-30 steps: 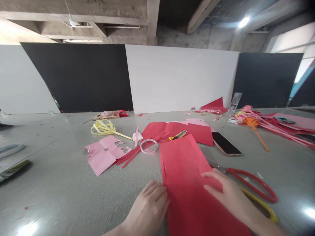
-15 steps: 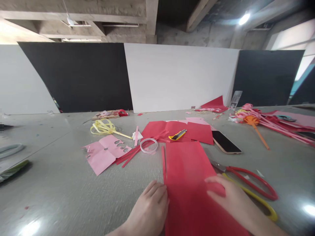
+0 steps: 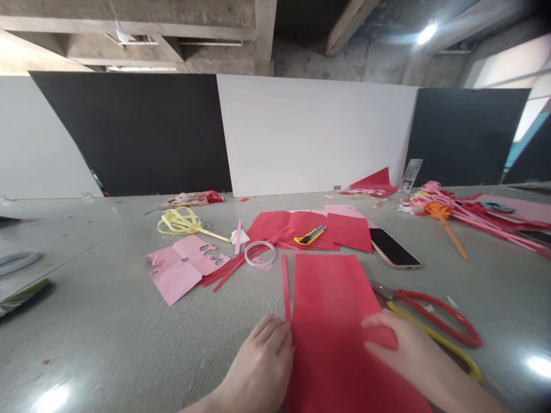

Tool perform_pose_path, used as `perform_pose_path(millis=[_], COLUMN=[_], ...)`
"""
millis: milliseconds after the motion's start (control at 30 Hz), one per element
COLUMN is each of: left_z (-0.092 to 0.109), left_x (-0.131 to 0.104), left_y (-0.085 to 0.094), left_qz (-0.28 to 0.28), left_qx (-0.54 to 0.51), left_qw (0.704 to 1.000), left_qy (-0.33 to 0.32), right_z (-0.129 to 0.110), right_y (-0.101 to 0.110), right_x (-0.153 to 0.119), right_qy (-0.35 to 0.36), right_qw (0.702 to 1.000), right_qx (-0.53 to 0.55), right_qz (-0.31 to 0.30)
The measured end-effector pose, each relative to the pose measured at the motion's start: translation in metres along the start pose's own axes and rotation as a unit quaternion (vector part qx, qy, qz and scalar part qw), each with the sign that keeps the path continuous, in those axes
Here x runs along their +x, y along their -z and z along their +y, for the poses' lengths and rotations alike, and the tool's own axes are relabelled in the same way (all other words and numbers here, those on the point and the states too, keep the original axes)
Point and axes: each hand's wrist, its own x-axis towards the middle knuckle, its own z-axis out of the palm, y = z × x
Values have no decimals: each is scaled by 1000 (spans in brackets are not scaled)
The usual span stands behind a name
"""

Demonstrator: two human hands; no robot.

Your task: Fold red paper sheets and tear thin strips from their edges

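A long red sheet of paper [image 3: 331,321] lies in front of me, its near end running out of view at the bottom. My right hand [image 3: 404,344] grips its right edge, thumb and forefinger resting on top. Along the left side lies a narrow red paper strip [image 3: 286,287], apart from the sheet at the far end. My left hand [image 3: 262,361] is closed at this strip, fingers curled over it beside the sheet's left edge. Scissors with red and yellow handles [image 3: 447,327] lie just beyond my right hand, blades partly hidden by the sheet.
Beyond the sheet lie a yellow utility knife [image 3: 310,235], a clear tape roll [image 3: 260,254], red paper pieces [image 3: 348,229] and a phone [image 3: 394,248]. Cut pink paper [image 3: 181,267] and a yellow paper-strip shape [image 3: 181,222] are to the left. An orange flower-like piece [image 3: 439,211] lies right.
The red sheet has slid slightly towards me, and the gap between it and the strip has widened at the far end. Both hands stay nearly in place.
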Motion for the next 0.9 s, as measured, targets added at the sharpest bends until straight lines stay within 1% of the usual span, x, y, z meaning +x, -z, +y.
perform_pose_path(millis=[200,367,500,600,667,800,900], left_z=[1,1,-1,-3,-4,-4,-4], left_x=[-1,-1,0,2,3,4,5], left_y=[1,0,3,7,10,12,12], left_qz=[-2,6,6,-23,-38,-40,-42], left_qx=[-11,-13,-36,-72,-90,-120,-126], left_qw=[1000,1000,999,995,991,989,990], left_qy=[13,14,28,68,87,71,52], right_z=[-5,-8,-8,-2,5,15,19], right_y=[6,12,16,14,11,6,4], right_x=[-3,-4,-1,4,9,16,20], right_qy=[-30,-31,17,56,72,109,124], right_qw=[999,998,1000,997,996,991,990], right_qx=[-19,-27,-22,-28,-32,-29,-25], right_qz=[-37,-40,-5,36,52,66,62])
